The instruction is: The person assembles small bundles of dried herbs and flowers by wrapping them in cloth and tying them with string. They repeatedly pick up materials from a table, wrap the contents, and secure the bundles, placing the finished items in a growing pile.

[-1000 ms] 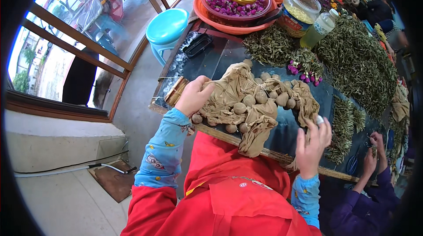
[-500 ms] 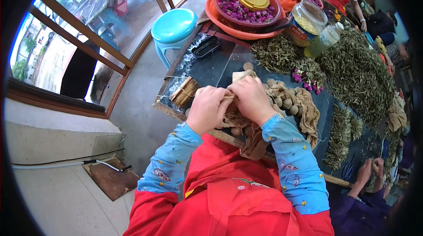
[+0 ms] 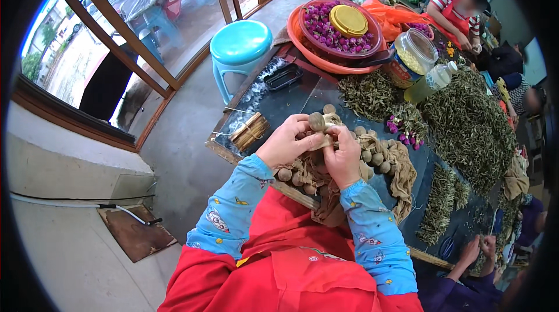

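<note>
Head view: left hand [image 3: 284,144] and right hand [image 3: 343,155] meeting over brown cloth [image 3: 402,163] at near table edge, fingers of both pinching together around one small round brown ball [image 3: 317,120] with a pale husk strip under it. Ball sitting raised between both sets of fingertips, just above the cloth. More brown balls [image 3: 372,158] lying scattered on the cloth, some partly hidden under the wrists. Tied bundle of tan strips [image 3: 248,131] lying just left of left hand on dark table [image 3: 279,105]. Black tray [image 3: 283,76] resting further back. Teal stool [image 3: 240,44] standing beside table on floor. Orange basin [image 3: 303,56] holding a bowl of purple flowers [image 3: 326,29] with yellow round lid [image 3: 348,20] on top. Clear jar [image 3: 412,56] with reddish label band and pale bottle [image 3: 431,82] standing right of basin. Heaps of green dried leaves [image 3: 471,126] covering right side. Another person's hands [image 3: 480,248] working at lower right, well apart.
</note>
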